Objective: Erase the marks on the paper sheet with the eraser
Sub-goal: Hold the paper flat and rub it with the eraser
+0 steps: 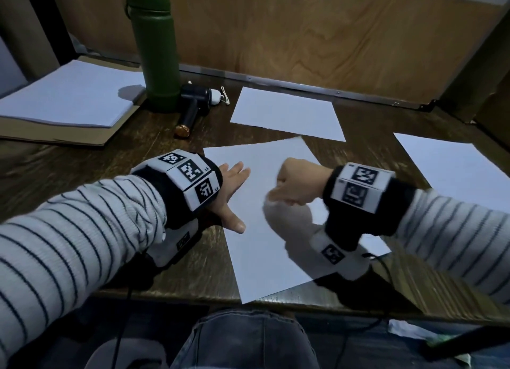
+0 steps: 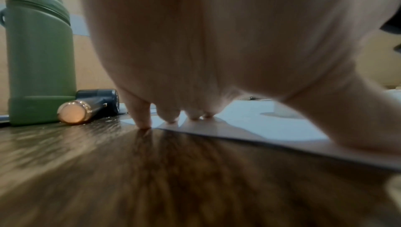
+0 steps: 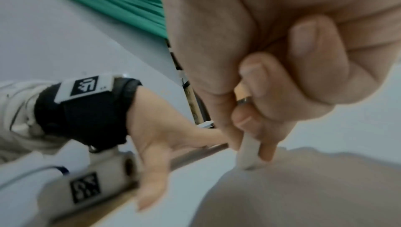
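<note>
A white paper sheet (image 1: 259, 230) lies tilted on the dark wooden table (image 1: 82, 164), close to the front edge. My left hand (image 1: 230, 192) lies flat with spread straight fingers, pressing the sheet's left edge. My right hand (image 1: 292, 183) is curled into a fist over the sheet's middle. In the right wrist view its fingers pinch a white eraser (image 3: 248, 153) whose tip touches the paper sheet (image 3: 303, 187). A tiny dark mark (image 1: 266, 156) shows near the sheet's far edge. In the left wrist view the left fingertips (image 2: 143, 120) rest at the paper's edge.
A green bottle (image 1: 156, 51) and a small black handheld device (image 1: 193, 103) stand at the back left. A paper stack on a brown folder (image 1: 66, 98) lies far left. Two more sheets lie behind (image 1: 287, 114) and right (image 1: 455, 169).
</note>
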Demonstrator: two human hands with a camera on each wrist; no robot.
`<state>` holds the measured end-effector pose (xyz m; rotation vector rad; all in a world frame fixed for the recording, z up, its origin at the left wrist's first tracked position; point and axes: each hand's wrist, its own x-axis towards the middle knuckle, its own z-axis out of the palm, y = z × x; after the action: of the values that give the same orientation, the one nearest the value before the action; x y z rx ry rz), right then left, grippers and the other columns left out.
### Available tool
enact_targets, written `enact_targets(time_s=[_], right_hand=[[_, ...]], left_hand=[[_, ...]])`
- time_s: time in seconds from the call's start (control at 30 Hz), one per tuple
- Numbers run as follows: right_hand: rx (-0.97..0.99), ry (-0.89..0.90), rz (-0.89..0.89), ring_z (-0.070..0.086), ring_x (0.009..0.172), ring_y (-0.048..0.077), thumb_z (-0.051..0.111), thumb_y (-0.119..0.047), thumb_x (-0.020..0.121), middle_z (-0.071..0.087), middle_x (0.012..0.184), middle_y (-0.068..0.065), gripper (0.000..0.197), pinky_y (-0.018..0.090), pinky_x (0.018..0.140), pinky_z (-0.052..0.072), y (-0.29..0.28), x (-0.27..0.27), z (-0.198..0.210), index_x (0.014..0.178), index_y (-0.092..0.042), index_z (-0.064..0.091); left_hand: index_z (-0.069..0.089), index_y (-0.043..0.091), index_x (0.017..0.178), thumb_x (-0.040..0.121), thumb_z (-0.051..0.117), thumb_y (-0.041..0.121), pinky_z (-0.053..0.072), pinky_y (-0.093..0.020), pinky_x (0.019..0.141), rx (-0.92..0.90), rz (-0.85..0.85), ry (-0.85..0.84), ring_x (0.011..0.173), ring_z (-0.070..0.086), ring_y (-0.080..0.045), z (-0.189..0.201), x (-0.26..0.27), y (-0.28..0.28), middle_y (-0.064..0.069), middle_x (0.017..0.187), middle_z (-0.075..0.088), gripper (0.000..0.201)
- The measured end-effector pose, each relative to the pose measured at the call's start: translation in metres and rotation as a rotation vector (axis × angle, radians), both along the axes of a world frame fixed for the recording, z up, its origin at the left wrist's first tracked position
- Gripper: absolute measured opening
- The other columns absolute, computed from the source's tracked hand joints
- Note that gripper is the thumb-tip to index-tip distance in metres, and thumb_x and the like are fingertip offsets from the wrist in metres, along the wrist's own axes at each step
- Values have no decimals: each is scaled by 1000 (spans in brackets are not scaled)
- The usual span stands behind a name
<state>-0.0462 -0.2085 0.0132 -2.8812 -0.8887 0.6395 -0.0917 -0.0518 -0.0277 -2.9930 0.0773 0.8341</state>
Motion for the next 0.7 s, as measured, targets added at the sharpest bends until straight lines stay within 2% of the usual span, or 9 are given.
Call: enact_targets(time_s=[0.1,0.23,0.3,0.4,0.53,0.63,0.7], right_hand=[[-72,-46,-68,41,33,11,59,-23,82,50,46,3,38,16,37,34,-28,11,5,46,-11,51],[-154,24,-80,39,39,16,55,-18,81,52,50,5,33,17,41,32,-40,18,5,51,-8,51],[-188,48,-42,41,40,16,55,-19,83,55,52,5,29,18,42,35,-39,20,6,56,-8,55],[-73,77,16,51,46,15,52,-17,89,63,62,3,19,17,44,40,-29,26,11,74,-8,60],[124,51,194,55,50,13,54,-17,90,64,70,0,13,12,42,42,1,34,11,95,-13,65],[159,35,313,53,46,10,59,-22,88,63,64,-2,15,12,43,42,31,37,6,96,-12,67],[187,6,318,53,44,10,61,-26,87,63,64,-2,19,16,47,43,49,41,0,93,-10,69]], left_hand=[[-17,28,148,71,65,64,4,-51,115,-12,-14,23,146,-12,-27,8,-1,-3,-3,157,-22,118],[-13,30,149,75,67,55,4,-48,116,-68,9,79,146,-12,-24,19,-1,-2,0,157,-21,111],[-9,26,150,76,66,54,6,-45,117,-87,65,60,147,-8,-23,21,-1,2,-2,158,-17,109],[-5,12,150,76,63,59,12,-43,117,-34,147,-5,147,1,-26,16,-1,8,-9,159,-9,111],[-16,7,148,72,62,65,7,-45,118,6,181,-12,147,-8,-27,5,-1,10,-10,157,-18,123],[-18,7,147,70,63,67,4,-45,117,-23,197,-35,146,-12,-27,-3,-1,13,-10,157,-21,127],[-20,8,147,67,61,71,2,-47,117,-15,207,-36,146,-15,-26,-8,-1,17,-10,156,-23,130]])
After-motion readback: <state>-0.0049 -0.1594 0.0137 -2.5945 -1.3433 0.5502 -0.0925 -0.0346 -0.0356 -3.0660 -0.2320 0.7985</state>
